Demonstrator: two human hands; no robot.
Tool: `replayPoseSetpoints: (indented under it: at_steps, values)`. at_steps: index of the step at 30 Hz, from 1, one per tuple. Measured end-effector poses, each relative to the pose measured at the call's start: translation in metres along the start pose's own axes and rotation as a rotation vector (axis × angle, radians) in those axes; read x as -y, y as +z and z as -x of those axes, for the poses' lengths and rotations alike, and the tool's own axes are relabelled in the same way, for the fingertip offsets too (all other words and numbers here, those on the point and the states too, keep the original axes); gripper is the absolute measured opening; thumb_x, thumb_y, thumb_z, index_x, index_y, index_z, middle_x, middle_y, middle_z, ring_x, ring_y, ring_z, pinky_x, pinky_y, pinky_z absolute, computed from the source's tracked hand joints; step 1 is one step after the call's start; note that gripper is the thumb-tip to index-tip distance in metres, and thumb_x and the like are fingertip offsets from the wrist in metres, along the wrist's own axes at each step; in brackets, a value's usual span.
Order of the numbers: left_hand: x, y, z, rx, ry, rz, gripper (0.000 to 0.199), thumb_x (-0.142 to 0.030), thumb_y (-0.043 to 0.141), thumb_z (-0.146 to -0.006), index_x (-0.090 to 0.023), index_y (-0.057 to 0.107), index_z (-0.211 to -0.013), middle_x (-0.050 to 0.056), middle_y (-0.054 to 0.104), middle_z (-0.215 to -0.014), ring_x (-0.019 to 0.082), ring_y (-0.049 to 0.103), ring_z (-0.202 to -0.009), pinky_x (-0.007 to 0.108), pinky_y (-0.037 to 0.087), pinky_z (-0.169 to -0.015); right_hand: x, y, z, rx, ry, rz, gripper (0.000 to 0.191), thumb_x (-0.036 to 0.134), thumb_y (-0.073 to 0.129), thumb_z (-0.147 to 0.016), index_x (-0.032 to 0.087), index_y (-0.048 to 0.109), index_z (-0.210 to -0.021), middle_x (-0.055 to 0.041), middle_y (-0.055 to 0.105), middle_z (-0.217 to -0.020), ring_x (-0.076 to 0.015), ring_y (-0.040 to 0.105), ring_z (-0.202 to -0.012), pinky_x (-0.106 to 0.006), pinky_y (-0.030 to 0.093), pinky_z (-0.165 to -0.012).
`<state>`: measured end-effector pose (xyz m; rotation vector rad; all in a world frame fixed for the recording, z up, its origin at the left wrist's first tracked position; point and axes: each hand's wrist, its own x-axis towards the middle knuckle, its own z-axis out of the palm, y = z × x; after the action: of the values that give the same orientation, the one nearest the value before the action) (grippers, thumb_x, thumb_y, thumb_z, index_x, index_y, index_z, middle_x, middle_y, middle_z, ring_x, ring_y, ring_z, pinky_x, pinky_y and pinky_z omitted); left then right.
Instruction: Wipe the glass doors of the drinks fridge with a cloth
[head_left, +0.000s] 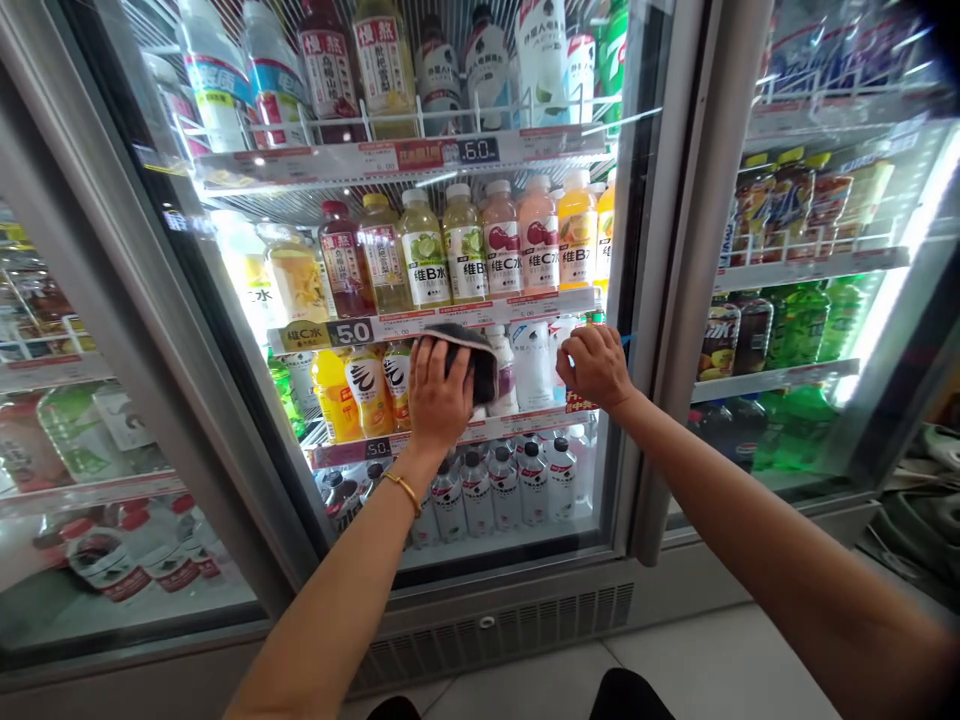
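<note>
My left hand [442, 390] presses a dark grey cloth pad [484, 372] with a pale edge against the glass door of a drinks fridge. Its fingers lie over the left part of the pad, and a gold-coloured bangle [403, 492] circles the wrist. Toward the door's right side, my right hand [596, 365] is closed, fingers curled, in front of the glass. A bit of blue shows beside it; what the fingers hold, if anything, is hidden. Behind the glass, orange drink bottles [335, 395] stand left of the pad, and white-labelled bottles [530, 362] stand between the hands.
Shelves above hold juice bottles [426, 250] and tall bottles [382, 65]; clear bottles [504, 490] fill the bottom. A metal door frame [679, 280] runs along the right. Stocked fridge sections flank both sides. Below are a vent grille [517, 630] and pale floor tiles [540, 685].
</note>
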<state>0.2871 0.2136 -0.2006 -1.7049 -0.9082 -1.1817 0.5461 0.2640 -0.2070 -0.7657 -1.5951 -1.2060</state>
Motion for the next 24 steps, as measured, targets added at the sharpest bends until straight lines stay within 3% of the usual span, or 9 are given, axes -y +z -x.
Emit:
replayPoseSetpoints:
  at_steps: [3,6,8,11,15,17,20,24]
  values:
    - [-0.023,0.017,-0.031,-0.119,-0.138,0.001,0.038,-0.029,0.046,-0.092,-0.019,0.054,-0.128,0.015,0.050,-0.134,0.031,0.033,-0.137,0.053,0.027,-0.114,-0.005,0.005,0.003,-0.049,0.073,0.002,0.014,0.023,0.049,-0.084,0.021,0.053,-0.071,-0.0053,0.054,-0.081,-0.0195,0.044,-0.078,-0.034,0.033,-0.074]
    - [-0.050,0.037,-0.052,-0.128,-0.152,0.027,0.039,-0.028,0.045,-0.092,-0.017,0.053,-0.128,0.016,0.049,-0.134,0.031,0.032,-0.137,0.055,0.024,-0.115,-0.004,0.006,0.003,-0.059,0.083,-0.011,0.014,0.023,0.049,-0.085,0.021,0.053,-0.072,-0.0057,0.054,-0.082,-0.0200,0.044,-0.079,-0.034,0.033,-0.075]
    - [-0.065,0.048,-0.055,-0.099,-0.131,0.049,0.040,-0.028,0.045,-0.092,-0.018,0.051,-0.131,0.015,0.049,-0.136,0.031,0.031,-0.138,0.055,0.022,-0.116,-0.003,0.005,0.003,-0.071,0.094,-0.021,0.014,0.023,0.048,-0.086,0.021,0.053,-0.073,-0.0060,0.054,-0.083,-0.0202,0.044,-0.080,-0.034,0.032,-0.075]
    - [-0.079,0.056,-0.040,-0.042,-0.019,0.044,0.042,-0.027,0.048,-0.091,-0.021,0.049,-0.133,0.012,0.049,-0.137,0.030,0.032,-0.138,0.053,0.023,-0.116,-0.005,0.003,0.005,-0.063,0.149,-0.023,0.015,0.025,0.047,-0.087,0.021,0.053,-0.074,-0.0067,0.055,-0.085,-0.0207,0.043,-0.081,-0.035,0.031,-0.076]
    - [-0.074,0.051,0.002,0.071,0.286,0.019,0.044,-0.025,0.051,-0.089,-0.024,0.049,-0.133,0.008,0.055,-0.133,0.026,0.040,-0.134,0.046,0.029,-0.115,-0.006,0.003,0.006,-0.021,0.189,-0.052,0.016,0.027,0.045,-0.088,0.021,0.053,-0.075,-0.0071,0.056,-0.087,-0.0214,0.043,-0.082,-0.035,0.030,-0.077]
    - [-0.063,0.042,0.019,0.109,0.357,0.009,0.042,-0.024,0.053,-0.089,-0.024,0.051,-0.131,0.007,0.058,-0.130,0.025,0.042,-0.133,0.044,0.031,-0.115,-0.006,0.004,0.006,-0.001,0.206,-0.069,0.019,0.028,0.043,-0.089,0.021,0.052,-0.074,-0.0071,0.055,-0.086,-0.0214,0.043,-0.082,-0.036,0.029,-0.077]
    - [-0.044,0.028,0.023,0.110,0.314,-0.030,0.040,-0.024,0.054,-0.088,-0.024,0.054,-0.128,0.009,0.058,-0.129,0.026,0.042,-0.133,0.045,0.032,-0.114,-0.006,0.005,0.006,0.002,0.222,-0.083,0.022,0.027,0.041,-0.090,0.021,0.052,-0.072,-0.0072,0.055,-0.085,-0.0215,0.043,-0.082,-0.036,0.029,-0.076]
    - [-0.038,0.026,-0.012,0.000,0.085,-0.071,0.039,-0.027,0.051,-0.090,-0.020,0.054,-0.127,0.014,0.054,-0.131,0.030,0.037,-0.135,0.051,0.031,-0.113,-0.006,0.005,0.005,-0.032,0.200,-0.066,0.022,0.025,0.041,-0.090,0.021,0.051,-0.072,-0.0071,0.055,-0.083,-0.0213,0.043,-0.080,-0.035,0.030,-0.075]
